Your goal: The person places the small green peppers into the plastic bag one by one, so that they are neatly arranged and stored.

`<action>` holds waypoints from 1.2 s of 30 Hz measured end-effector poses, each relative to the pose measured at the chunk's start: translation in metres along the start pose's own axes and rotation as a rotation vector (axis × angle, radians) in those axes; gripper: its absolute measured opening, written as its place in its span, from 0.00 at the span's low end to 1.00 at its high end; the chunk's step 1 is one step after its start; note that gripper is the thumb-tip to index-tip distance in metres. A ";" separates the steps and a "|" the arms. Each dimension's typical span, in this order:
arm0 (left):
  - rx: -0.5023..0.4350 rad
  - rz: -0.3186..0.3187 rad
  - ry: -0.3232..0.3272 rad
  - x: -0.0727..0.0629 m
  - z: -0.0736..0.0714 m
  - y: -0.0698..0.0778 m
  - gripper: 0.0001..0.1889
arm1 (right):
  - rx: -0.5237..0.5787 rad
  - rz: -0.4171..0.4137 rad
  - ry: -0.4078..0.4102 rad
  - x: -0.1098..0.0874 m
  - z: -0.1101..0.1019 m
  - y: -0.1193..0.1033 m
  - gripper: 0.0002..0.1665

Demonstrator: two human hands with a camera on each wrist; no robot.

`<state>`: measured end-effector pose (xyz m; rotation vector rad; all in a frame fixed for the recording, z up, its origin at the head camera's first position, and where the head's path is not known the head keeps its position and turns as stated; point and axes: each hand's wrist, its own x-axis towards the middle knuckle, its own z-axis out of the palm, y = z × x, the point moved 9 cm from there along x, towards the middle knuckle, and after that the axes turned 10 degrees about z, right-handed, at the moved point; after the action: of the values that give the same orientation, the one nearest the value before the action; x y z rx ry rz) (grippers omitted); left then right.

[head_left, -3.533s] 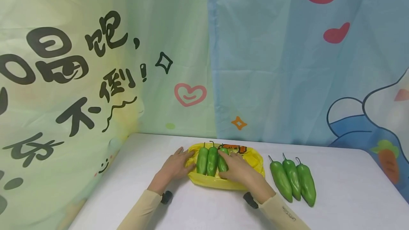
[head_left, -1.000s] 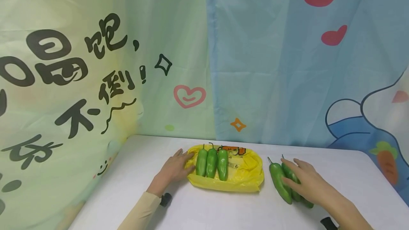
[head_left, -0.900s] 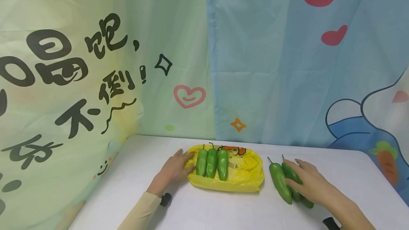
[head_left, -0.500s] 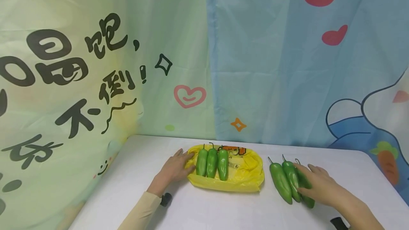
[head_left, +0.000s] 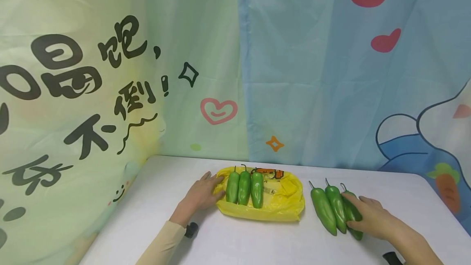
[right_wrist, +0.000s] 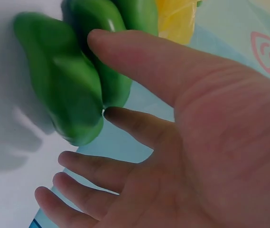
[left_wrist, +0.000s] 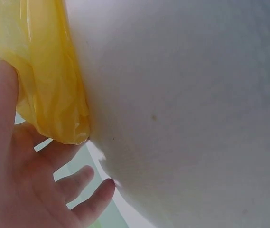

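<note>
A yellow plastic bag (head_left: 283, 199) lies flattened on the white table, with three green chili peppers (head_left: 244, 187) side by side on its left half. My left hand (head_left: 202, 190) rests at the bag's left edge, fingers relaxed and spread; in the left wrist view the yellow bag (left_wrist: 54, 80) partly covers its thumb and fingers. Three more peppers (head_left: 324, 212) lie slanted on the table to the right. My right hand (head_left: 379, 218) is at the rightmost pepper (head_left: 352, 212), thumb and fingers spread. The right wrist view has its index fingertip close by the pepper (right_wrist: 63, 80).
The white table (head_left: 235, 242) ends at a printed fabric curtain (head_left: 294, 72) behind. A second curtain panel (head_left: 92, 134) with black characters stands on the left. Bare table top shows between the bag and the right group of peppers, and in front of both.
My right hand has left the bag's peppers for the right group, then shifted rightward across it to the rightmost pepper. My left hand stays at the bag's edge.
</note>
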<state>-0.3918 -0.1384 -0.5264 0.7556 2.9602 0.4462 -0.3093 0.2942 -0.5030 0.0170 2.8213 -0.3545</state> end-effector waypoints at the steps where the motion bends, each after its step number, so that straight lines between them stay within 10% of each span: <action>1: -0.001 -0.001 0.000 0.000 0.000 0.000 0.30 | 0.004 0.001 -0.004 0.000 0.001 0.001 0.49; 36: 0.000 -0.006 0.001 -0.001 0.001 0.000 0.30 | 0.066 -0.012 0.053 0.009 0.005 0.013 0.42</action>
<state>-0.3909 -0.1388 -0.5273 0.7458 2.9628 0.4459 -0.3161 0.3058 -0.5132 0.0242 2.8623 -0.4570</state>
